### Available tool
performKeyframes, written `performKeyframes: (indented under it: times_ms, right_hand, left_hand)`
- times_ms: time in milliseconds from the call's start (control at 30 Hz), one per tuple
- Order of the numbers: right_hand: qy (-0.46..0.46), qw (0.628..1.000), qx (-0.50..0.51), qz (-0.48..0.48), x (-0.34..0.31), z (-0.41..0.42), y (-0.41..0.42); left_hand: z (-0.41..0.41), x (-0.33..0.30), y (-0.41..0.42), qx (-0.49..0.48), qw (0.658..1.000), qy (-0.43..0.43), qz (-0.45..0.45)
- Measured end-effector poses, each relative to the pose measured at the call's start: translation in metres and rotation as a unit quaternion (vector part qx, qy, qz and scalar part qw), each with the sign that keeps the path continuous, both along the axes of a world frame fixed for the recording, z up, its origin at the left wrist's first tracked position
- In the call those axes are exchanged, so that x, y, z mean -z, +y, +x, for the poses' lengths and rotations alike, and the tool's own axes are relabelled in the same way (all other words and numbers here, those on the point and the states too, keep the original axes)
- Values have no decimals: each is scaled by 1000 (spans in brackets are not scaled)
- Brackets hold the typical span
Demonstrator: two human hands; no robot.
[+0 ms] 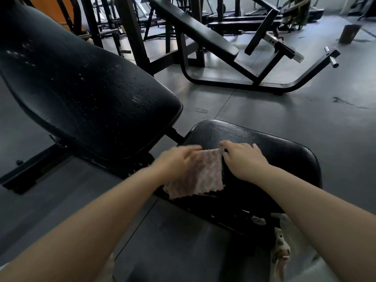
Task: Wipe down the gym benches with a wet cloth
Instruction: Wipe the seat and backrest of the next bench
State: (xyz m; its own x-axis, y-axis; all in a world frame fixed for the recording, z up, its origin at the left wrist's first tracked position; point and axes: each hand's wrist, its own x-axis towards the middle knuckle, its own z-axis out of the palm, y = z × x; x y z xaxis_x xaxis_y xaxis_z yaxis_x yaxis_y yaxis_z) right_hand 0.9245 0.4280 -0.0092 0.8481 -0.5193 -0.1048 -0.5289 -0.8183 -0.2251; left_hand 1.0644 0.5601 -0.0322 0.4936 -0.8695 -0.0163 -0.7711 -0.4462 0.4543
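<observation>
nearest to me, both forearms reach out over the seat pad (264, 143) of the bench, and the pink cloth (200, 171) lies spread on the pad's near-left corner, its lower edge hanging a little over the rim. the left hand (179, 161) sits on the cloth's left side with the fingers bent over its far corner; it's blurred, but it looks to be gripping the fabric rather than just pressing it. the right hand (242, 157) is at the cloth's right edge, thumb and forefinger pinching the far right corner, the other fingers loosely curled on the pad just beside it.

i'd judge the step to be laying out or refolding the cloth on the seat before wiping it. next it calls for flattening the cloth under one palm and drawing it across the pad in full passes out to the far edge.

beyond the seat, the tilted backrest (85, 88) is beaded with water drops, so it seems wetted but not wiped dry. farther off stands another incline bench (195, 29), on the grey floor (284, 123).
</observation>
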Motion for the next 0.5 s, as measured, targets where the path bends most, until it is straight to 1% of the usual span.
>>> performKeyframes:
  times_ms: [33, 67, 133, 167, 200, 267, 300, 333, 400, 433, 467, 500]
  right_hand:
    - [-19, 1000, 3, 22, 3, 2, -2]
    - [-36, 999, 2, 37, 5, 5, -4]
    - [-69, 996, -5, 51, 9, 9, -8]
    - [-87, 994, -5, 64, 10, 12, -10]
    - [-105, 991, -4, 81, 10, 14, -11]
    - [-147, 984, 3, 103, 9, 20, -12]
    - [-185, 978, 5, 100, 6, 24, -12]
    - [-240, 966, 7, 91, 2, 28, -10]
    - [-370, 925, 18, 82, -10, 35, -7]
    - [-417, 905, 18, 83, -17, 36, -5]
    - [-444, 892, 8, 82, -22, 37, -4]
    - [-448, 891, -7, 74, -24, 36, -3]
  left_hand:
    - [12, -3, -3, -32, 999, 0, -4]
    - [21, -6, -5, -49, 998, -22, 24]
    - [27, -7, -5, -54, 991, -59, 104]
    - [27, -7, -4, -59, 989, -60, 118]
    - [27, -8, -4, -63, 990, -58, 110]
    - [26, -13, -2, -62, 992, -81, 73]
    - [27, -19, -1, -64, 992, -107, 38]
    - [30, -26, 1, -70, 988, -137, -18]
    - [33, -46, 7, -93, 967, -178, -158]
    - [35, -55, 11, -107, 953, -187, -212]
    - [34, -63, 17, -112, 944, -191, -246]
    - [32, -67, 22, -106, 940, -198, -256]
